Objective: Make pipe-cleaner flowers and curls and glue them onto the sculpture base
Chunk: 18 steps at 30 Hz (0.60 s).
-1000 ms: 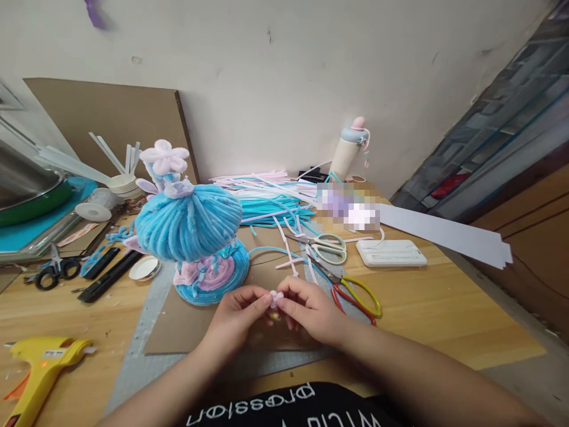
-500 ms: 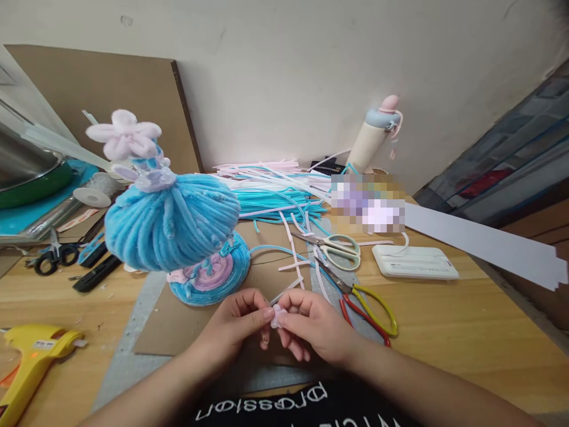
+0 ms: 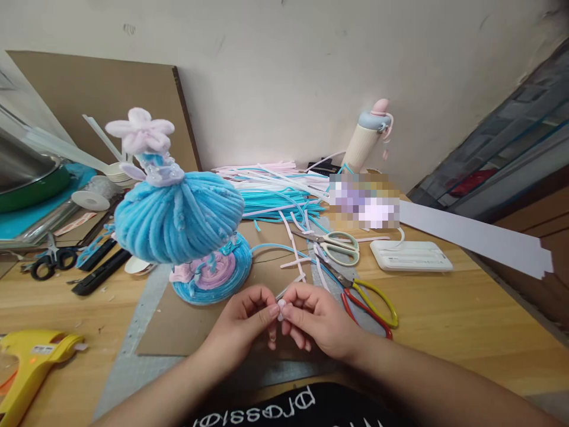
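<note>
Thumbs and fingertips of my left hand (image 3: pixel 255 317) and my right hand (image 3: pixel 311 317) meet in a pinch on a small pale pink fuzzy piece (image 3: pixel 281 308), mostly covered by the fingers. It looks like a tiny pipe-cleaner flower. Both hands are closed above a brown cardboard sheet (image 3: pixel 178 332). Left of them stands a blue pipe-cleaner craft (image 3: pixel 178 219), with a large pale pink flower (image 3: pixel 141 131) on top and clear beads at its neck. Its round base (image 3: pixel 240 279) is coiled in blue and pink.
Red-and-yellow-handled scissors (image 3: pixel 373 302) and pale-handled scissors (image 3: pixel 340 248) lie right of the cardboard. Blue and pink pipe cleaners (image 3: pixel 280 201) are heaped behind. At left are a yellow glue gun (image 3: pixel 40 356), black scissors (image 3: pixel 53 258) and a black cutter (image 3: pixel 100 276). A white device (image 3: pixel 411 256) lies right.
The small pink piece has turned between my fingertips and shows less of itself. Both hands stay pinched together. The whole view has shifted slightly.
</note>
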Available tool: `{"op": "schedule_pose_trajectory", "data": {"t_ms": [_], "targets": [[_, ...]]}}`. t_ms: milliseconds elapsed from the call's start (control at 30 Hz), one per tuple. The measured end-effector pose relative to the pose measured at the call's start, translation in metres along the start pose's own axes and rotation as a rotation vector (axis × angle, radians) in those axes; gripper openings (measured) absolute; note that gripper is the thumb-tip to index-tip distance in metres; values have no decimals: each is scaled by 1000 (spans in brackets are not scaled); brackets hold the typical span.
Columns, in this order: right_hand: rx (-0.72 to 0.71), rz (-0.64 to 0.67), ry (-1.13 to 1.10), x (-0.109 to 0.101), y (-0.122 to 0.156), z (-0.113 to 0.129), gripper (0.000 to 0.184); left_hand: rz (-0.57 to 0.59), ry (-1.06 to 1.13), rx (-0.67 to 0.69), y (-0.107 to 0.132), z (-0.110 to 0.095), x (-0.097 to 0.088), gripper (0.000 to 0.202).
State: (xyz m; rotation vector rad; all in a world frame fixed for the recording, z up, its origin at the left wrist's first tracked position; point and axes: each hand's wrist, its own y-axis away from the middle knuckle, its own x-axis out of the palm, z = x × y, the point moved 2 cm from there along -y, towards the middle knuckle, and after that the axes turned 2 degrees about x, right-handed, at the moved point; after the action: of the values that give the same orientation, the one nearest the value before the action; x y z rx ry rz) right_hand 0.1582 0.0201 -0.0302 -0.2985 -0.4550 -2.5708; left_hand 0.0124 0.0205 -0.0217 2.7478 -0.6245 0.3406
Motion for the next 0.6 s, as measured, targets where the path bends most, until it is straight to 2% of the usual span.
{"op": "schedule_pose_trajectory", "data": {"t_ms": [133, 267, 333, 433, 600], "targets": [[-31, -76, 34, 2, 1, 0, 31, -27, -35, 11, 2, 1, 2, 28], [28, -61, 127, 3, 1, 1, 26, -43, -75, 30, 2, 1, 2, 26], [44, -37, 205, 3, 2, 0, 22, -45, -173, 40, 2, -1, 1, 24], [-5, -42, 296, 2, 3, -1, 15, -46, -362, 66, 3, -4, 2, 20], [30, -54, 124, -1, 1, 2, 24, -99, -426, 130, 5, -10, 3, 20]]}}
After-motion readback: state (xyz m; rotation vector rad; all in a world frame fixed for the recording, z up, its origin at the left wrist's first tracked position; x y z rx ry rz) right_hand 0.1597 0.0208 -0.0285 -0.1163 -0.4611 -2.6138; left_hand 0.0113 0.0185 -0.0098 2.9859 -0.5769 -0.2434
